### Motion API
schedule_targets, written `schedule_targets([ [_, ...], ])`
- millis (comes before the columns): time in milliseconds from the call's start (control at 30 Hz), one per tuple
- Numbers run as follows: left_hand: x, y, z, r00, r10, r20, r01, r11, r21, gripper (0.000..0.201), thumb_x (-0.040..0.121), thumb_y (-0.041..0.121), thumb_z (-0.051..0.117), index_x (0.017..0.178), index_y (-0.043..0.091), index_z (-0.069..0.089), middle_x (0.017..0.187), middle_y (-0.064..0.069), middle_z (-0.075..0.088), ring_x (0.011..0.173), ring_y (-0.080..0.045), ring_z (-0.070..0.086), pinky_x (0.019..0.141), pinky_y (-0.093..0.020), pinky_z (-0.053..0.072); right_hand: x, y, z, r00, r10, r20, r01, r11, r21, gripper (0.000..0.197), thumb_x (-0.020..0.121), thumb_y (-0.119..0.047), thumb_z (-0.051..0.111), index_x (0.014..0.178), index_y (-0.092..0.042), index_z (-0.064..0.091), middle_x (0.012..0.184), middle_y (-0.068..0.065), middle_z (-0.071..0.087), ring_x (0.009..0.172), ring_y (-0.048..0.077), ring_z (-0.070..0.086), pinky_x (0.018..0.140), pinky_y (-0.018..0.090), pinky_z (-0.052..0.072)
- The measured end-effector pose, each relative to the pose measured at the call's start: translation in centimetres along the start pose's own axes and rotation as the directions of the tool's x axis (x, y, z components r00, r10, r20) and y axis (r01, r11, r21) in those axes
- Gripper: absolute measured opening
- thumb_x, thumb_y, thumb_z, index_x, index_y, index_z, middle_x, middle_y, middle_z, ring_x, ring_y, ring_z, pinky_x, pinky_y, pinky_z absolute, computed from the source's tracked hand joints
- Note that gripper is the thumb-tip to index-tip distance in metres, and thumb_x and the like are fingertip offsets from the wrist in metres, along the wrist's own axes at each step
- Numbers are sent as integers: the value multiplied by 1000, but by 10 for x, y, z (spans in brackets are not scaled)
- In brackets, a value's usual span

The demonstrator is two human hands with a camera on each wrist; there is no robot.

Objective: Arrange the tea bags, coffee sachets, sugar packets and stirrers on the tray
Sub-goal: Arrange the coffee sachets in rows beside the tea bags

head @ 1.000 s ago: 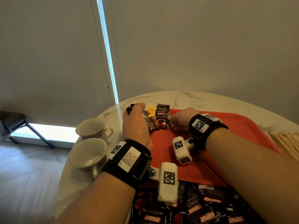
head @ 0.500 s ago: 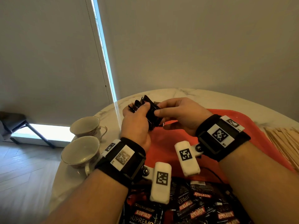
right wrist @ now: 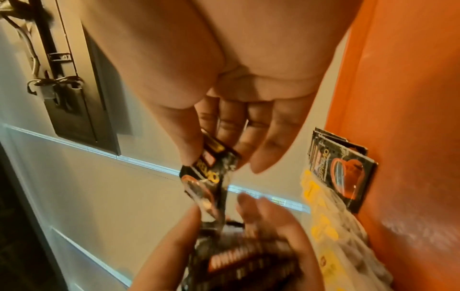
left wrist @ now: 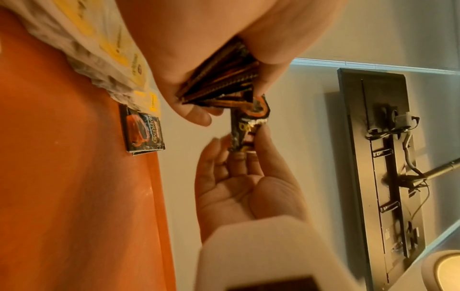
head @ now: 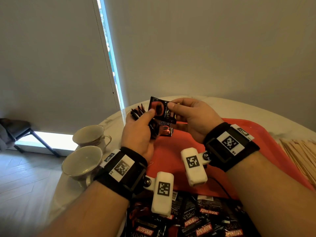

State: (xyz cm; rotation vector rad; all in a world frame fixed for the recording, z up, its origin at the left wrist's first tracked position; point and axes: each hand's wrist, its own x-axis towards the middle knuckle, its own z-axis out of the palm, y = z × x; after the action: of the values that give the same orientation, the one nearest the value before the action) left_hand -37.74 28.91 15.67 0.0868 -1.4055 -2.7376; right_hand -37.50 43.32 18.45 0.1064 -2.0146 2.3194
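the right hand (head: 191,120) pinches one glossy black-and-red coffee sachet (head: 159,109) by its right end, long axis crosswise, above the red plastic tray (head: 256,132); the left hand (head: 138,132) grips the fanned bundle of dark sachets (left wrist: 221,82), thumb on that sachet.

Daylight comes in through a thin bright gap in the blinds (head: 109,53) and a glowing strip by the floor, both washed out white. The rest of the room is soft and a bit dim. The head picture bends at its edges. Both wrist pictures look warm and orange. Near the fingers (right wrist: 263,155) the sachet (right wrist: 206,177) is smeared with blur, and the nearest skin is fuzzy.
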Motion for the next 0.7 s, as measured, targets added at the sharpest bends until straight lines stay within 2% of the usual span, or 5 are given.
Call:
schedule_targets([
  [200, 4, 3, -3, 999, 29, -44, -28, 1000, 11, 29, 93, -7, 49, 104, 16, 62, 82, -6, 73, 66, -18, 70, 51, -29, 54, -1, -7, -8, 999, -29, 24, 30, 999, -31, 6, 88, -4, 72, 92, -7, 68, 73, 3, 68, 55, 8, 64, 44, 19, 46],
  [300, 0, 2, -1, 999, 17, 43, -18, 1000, 17, 8, 98, 10, 68, 102, 17, 65, 85, -6, 77, 72, -20, 74, 56, -31, 57, 1, -8, -10, 999, -28, 35, 30, 998, -57, 12, 84, 1, 74, 93, -3, 68, 71, 5, 68, 55, 10, 65, 46, 20, 48],
  [400, -1, -1, -1, 992, 31, 124, -35, 999, 29, 27, 89, 10, 78, 113, 11, 66, 104, -17, 76, 94, -33, 76, 77, -44, 61, 3, -8, -14, 999, -45, -1, 44, 998, -51, 18, 77, 2, 79, 91, -4, 70, 80, 10, 69, 68, 20, 68, 60, 29, 54],
  [533, -1, -4, -2, 992, 72, 99, -80, 994, 80, 38, 86, -14, 69, 109, 16, 64, 101, -18, 72, 89, -35, 74, 61, -36, 59, 4, -12, -14, 999, -32, -5, 32, 998, 48, 15, 79, 1, 77, 90, -4, 69, 76, 7, 69, 64, 17, 67, 57, 25, 56],
  [700, -1, -4, -1, 995, 87, 48, -88, 996, 20, 38, 91, -10, 67, 110, 22, 64, 117, -23, 73, 99, -42, 75, 58, -35, 57, 3, -11, -16, 993, 119, -3, -119, 993, -8, 13, 87, -16, 76, 98, -12, 72, 73, -1, 67, 58, 8, 54, 52, 22, 44],
])
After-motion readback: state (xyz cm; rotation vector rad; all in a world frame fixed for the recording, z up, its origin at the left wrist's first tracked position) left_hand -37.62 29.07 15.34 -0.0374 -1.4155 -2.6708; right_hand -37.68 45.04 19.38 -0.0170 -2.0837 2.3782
